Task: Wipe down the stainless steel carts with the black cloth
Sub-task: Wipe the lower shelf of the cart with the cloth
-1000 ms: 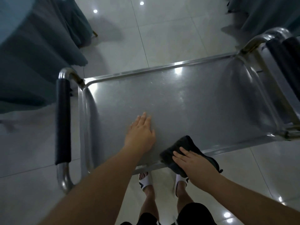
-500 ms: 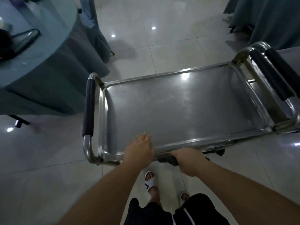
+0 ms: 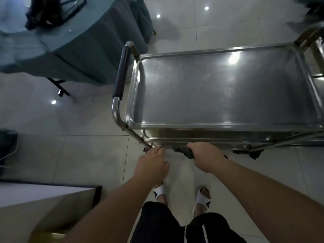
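Observation:
A stainless steel cart stands in front of me, its bare top tray seen from above and a lower shelf showing under the near rim. My right hand grips the black cloth and holds it against the near edge of the lower shelf. My left hand reaches toward the cart's near left leg, fingers straight and close to the frame, holding nothing. Much of the cloth is hidden under my right hand.
The cart's black-padded push handle is on its left end. A round table with a teal cloth stands at the left, a dark bag on it. A second cart's frame is at the far right. A light counter corner sits lower left.
Both hands came off the top tray and dropped to the cart's lower near edge. The right hand brought the cloth down with it. My view has pulled back and up.

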Action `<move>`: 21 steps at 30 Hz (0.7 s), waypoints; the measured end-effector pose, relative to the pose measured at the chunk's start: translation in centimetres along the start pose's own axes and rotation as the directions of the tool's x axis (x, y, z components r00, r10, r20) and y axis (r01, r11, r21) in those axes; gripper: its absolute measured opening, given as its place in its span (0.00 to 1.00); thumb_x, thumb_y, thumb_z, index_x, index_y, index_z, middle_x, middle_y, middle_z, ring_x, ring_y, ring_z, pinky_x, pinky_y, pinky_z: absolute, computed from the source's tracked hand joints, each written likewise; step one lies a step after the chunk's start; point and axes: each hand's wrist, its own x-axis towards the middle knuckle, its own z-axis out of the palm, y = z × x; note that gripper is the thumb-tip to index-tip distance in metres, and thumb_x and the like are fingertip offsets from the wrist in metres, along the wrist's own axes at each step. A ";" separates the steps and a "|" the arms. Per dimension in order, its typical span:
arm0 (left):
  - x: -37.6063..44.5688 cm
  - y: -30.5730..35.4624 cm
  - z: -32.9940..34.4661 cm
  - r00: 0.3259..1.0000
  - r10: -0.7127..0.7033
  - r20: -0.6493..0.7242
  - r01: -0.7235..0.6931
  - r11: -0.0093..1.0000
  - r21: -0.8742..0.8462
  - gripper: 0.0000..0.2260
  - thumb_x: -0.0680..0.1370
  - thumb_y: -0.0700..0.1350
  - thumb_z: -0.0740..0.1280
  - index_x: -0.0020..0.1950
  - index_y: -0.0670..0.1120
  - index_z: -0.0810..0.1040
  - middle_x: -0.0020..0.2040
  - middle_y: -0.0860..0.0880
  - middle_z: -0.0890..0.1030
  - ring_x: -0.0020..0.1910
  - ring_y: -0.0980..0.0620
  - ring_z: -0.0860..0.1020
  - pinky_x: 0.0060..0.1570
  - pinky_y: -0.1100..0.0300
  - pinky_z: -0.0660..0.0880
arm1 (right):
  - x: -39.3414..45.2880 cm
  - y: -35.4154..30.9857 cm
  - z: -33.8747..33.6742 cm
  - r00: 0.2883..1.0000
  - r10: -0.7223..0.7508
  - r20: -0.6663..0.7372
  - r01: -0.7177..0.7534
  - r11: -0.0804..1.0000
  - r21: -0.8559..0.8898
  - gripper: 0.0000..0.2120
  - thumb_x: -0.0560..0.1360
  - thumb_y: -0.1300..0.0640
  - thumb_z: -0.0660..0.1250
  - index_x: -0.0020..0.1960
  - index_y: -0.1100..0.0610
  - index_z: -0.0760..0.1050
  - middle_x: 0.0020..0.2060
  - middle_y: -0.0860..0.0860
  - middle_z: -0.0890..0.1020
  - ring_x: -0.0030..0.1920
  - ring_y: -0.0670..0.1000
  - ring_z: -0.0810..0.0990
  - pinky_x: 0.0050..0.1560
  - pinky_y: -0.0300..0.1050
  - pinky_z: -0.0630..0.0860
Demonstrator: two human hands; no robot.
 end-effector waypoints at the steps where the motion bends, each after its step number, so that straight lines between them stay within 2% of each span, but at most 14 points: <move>1: -0.1 -0.8 0.4 1.000 -0.008 0.005 0.008 1.000 -0.001 0.25 0.84 0.54 0.58 0.80 0.51 0.66 0.79 0.51 0.69 0.77 0.49 0.67 0.71 0.50 0.68 | 0.2 -0.4 0.5 1.000 0.002 0.006 -0.002 1.000 -0.002 0.18 0.77 0.64 0.64 0.63 0.48 0.72 0.54 0.51 0.80 0.53 0.56 0.80 0.47 0.52 0.78; 4: -0.1 -3.6 1.6 0.999 -0.029 0.016 0.030 0.999 -0.029 0.24 0.83 0.54 0.58 0.80 0.52 0.67 0.78 0.51 0.71 0.76 0.49 0.69 0.70 0.49 0.68 | 1.3 -1.9 2.1 0.999 0.028 0.024 -0.028 1.000 -0.004 0.18 0.78 0.64 0.63 0.64 0.47 0.72 0.54 0.51 0.80 0.51 0.55 0.79 0.42 0.49 0.73; 9: 1.5 -9.3 4.0 0.995 -0.063 0.074 0.067 0.996 -0.052 0.27 0.84 0.54 0.56 0.83 0.51 0.62 0.82 0.50 0.66 0.79 0.48 0.65 0.74 0.48 0.64 | 4.7 -5.2 5.3 0.990 0.131 0.048 -0.132 0.991 0.033 0.14 0.79 0.62 0.62 0.62 0.48 0.72 0.49 0.51 0.80 0.44 0.55 0.79 0.41 0.50 0.77; 13: 4.0 -13.9 6.4 0.986 -0.100 0.134 0.107 0.993 -0.047 0.27 0.84 0.54 0.57 0.83 0.50 0.63 0.81 0.50 0.67 0.78 0.46 0.67 0.72 0.47 0.66 | 8.4 -7.9 8.0 0.966 0.260 0.011 -0.256 0.941 0.220 0.12 0.78 0.60 0.63 0.59 0.48 0.73 0.48 0.53 0.79 0.47 0.58 0.79 0.45 0.53 0.79; 16: 5.7 -16.6 7.9 0.978 -0.136 0.157 0.148 0.986 -0.073 0.27 0.84 0.55 0.57 0.83 0.51 0.62 0.81 0.49 0.68 0.77 0.44 0.68 0.72 0.45 0.68 | 11.2 -9.1 9.8 0.951 0.307 -0.019 -0.287 0.908 0.305 0.09 0.78 0.59 0.64 0.56 0.50 0.74 0.50 0.54 0.81 0.47 0.58 0.79 0.47 0.53 0.80; 21: 9.5 -19.0 10.5 0.969 -0.202 0.146 0.226 0.958 -0.179 0.27 0.83 0.55 0.58 0.83 0.51 0.63 0.80 0.48 0.69 0.75 0.42 0.71 0.72 0.44 0.70 | 15.9 -8.3 12.2 0.939 0.343 -0.038 -0.306 0.878 0.369 0.16 0.79 0.60 0.63 0.67 0.53 0.74 0.55 0.58 0.81 0.53 0.62 0.80 0.53 0.56 0.80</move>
